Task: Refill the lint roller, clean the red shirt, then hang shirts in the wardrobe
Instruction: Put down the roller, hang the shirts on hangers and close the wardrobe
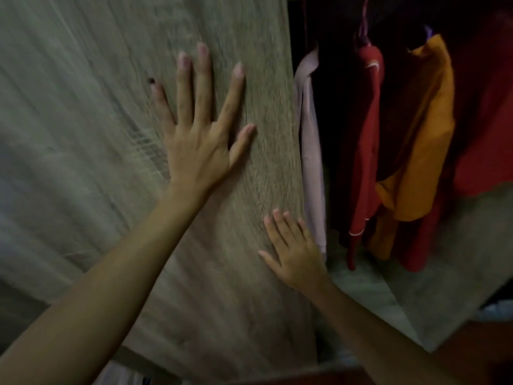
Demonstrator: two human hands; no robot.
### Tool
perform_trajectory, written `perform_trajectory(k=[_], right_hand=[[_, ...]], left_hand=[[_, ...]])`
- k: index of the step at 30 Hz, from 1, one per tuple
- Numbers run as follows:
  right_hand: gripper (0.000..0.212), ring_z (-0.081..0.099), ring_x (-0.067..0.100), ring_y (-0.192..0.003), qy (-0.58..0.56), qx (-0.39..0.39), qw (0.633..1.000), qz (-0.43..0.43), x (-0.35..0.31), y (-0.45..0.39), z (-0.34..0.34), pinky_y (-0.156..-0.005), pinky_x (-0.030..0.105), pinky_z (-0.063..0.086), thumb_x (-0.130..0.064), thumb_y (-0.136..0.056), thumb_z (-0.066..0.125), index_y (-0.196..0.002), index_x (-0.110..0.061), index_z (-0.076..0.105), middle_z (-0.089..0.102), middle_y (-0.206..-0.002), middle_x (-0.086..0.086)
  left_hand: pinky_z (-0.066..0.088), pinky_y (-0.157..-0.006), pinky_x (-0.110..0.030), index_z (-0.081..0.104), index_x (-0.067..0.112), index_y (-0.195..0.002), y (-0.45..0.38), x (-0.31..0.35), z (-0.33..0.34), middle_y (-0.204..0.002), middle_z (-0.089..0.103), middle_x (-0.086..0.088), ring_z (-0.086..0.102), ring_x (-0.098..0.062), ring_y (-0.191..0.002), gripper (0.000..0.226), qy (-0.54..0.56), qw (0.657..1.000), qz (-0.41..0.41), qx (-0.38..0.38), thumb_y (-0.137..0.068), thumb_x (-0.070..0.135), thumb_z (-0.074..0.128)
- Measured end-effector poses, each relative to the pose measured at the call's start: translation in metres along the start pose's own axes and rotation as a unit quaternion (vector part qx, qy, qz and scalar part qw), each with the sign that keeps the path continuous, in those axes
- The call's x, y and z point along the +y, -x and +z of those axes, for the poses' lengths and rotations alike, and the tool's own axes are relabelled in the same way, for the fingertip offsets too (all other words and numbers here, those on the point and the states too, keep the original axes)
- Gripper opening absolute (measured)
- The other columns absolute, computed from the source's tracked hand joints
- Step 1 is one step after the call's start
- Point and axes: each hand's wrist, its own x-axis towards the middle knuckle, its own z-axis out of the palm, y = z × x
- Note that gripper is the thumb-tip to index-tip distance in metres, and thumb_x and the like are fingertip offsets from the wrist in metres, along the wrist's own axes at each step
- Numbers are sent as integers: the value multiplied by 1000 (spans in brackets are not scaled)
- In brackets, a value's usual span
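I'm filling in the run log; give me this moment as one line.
stage: wardrobe | left hand: flat on wardrobe door | right hand: flat on door edge | hanging inside: red shirt, orange shirt

Dim light falls on a pale wood-grain panel (pixel 111 107) beside a dark interior (pixel 338 134).

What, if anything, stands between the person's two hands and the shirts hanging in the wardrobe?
Both the left hand and the right hand lie flat on the wooden wardrobe door. The pale shirt, red shirt and orange shirt hang exposed just past the door's right edge. Nothing visible blocks that opening.
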Motion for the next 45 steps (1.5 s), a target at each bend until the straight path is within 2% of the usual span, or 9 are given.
perform_trajectory(k=[5, 12, 17, 21, 27, 33, 37, 40, 45], right_hand=[[74, 2, 18, -150, 55, 29, 998, -4, 45, 13, -4, -121, 39, 8, -48, -97, 40, -154, -18, 3, -7, -162, 2], [70, -2, 20, -150, 73, 47, 994, 63, 97, 29, -21, -121, 44, 5, -45, -99, 33, -154, -17, -2, -9, -162, 2], [73, -2, 22, -150, 85, 67, 988, 113, 140, 37, -34, -121, 47, 4, -46, -98, 35, -153, -15, -2, -7, -162, 4], [83, 0, 25, -150, 63, 67, 986, 136, 180, 45, -51, -119, 53, 4, -55, -93, 41, -153, -16, -2, -6, -163, 3], [96, -3, 26, -149, 74, 34, 987, 140, 248, 61, -83, -118, 57, 4, -63, -86, 50, -153, -21, -4, -11, -162, 4], [110, -1, 28, -149, 88, -17, 983, 159, 307, 75, -118, -119, 55, 6, -73, -77, 55, -153, -20, -4, -11, -162, 5], [114, 2, 28, -149, 89, -62, 981, 164, 336, 81, -141, -120, 51, 3, -76, -75, 54, -153, -19, -6, -13, -162, 5], [113, -2, 28, -149, 94, -88, 976, 176, 350, 84, -153, -120, 49, -1, -77, -76, 50, -153, -19, -9, -17, -161, 5], [112, 7, 33, -148, 107, -110, 972, 178, 370, 88, -164, -119, 52, 7, -78, -77, 46, -153, -16, -9, -10, -161, 10]], left_hand=[[18, -108, -65, 27, 24, -150, -18, 43, -3, -149, 33, -26, 31, -45, -138, 62, 27, 1000, -3, -9, -98, 58, 29], [20, -107, -66, 24, 25, -151, -49, 111, -5, -151, 32, -23, 30, -43, -139, 62, 45, 999, 0, -9, -98, 58, 25], [19, -108, -64, 23, 24, -151, -73, 165, -6, -152, 31, -22, 30, -42, -140, 61, 57, 998, 12, 4, -99, 56, 26], [16, -108, -62, 22, 24, -152, -93, 209, -7, -153, 30, -21, 29, -41, -140, 62, 62, 998, 17, 7, -99, 57, 23], [10, -109, -65, 14, 26, -153, -123, 275, -15, -156, 19, -22, 18, -43, -143, 83, 121, 992, 39, -24, -88, 77, 21], [1, -108, -65, 4, 25, -153, -150, 330, -17, -158, 9, -23, 10, -45, -144, 98, 141, 986, 85, -34, -80, 82, 34], [-5, -106, -67, -3, 22, -153, -163, 355, -21, -158, -1, -24, 1, -47, -144, 117, 156, 978, 118, -66, -69, 82, 52], [-6, -106, -68, -3, 21, -153, -172, 371, -26, -158, -4, -24, -2, -48, -144, 123, 163, 975, 129, -82, -64, 78, 60], [-8, -106, -67, -1, 20, -153, -182, 393, -28, -158, -5, -23, -3, -47, -144, 126, 161, 975, 125, -92, -61, 76, 63]])
